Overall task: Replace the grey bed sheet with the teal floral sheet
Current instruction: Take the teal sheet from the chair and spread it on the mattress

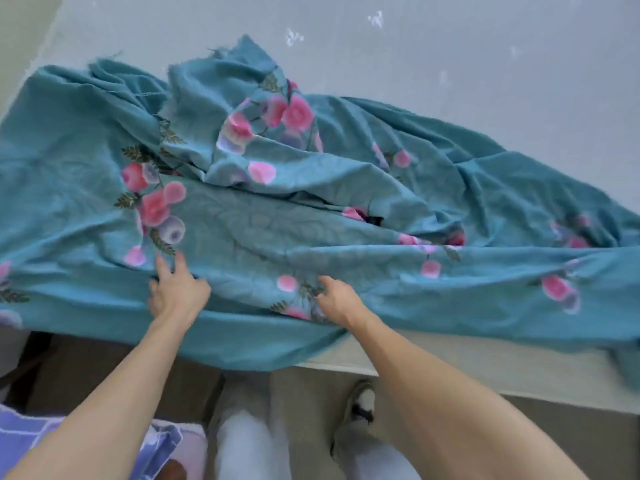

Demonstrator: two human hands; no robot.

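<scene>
One teal floral sheet (346,188), bunched along mattress (450,57) near edge, overhanging it. Left hand (176,289) flat on it, fingers spread. Right hand (337,296) pinches a fold; fingertips hidden. Sheet ends cut off both sides.

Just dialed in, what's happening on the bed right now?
A person stands at the bed's near edge with both hands on the teal floral sheet. It lies bunched and wrinkled across the pale mattress, not yet spread, its near edge hanging over the side. The left hand rests on the fabric with fingers extended; the right hand seems to pinch a fold. A purple-blue cloth lies on the floor at lower left.
</scene>
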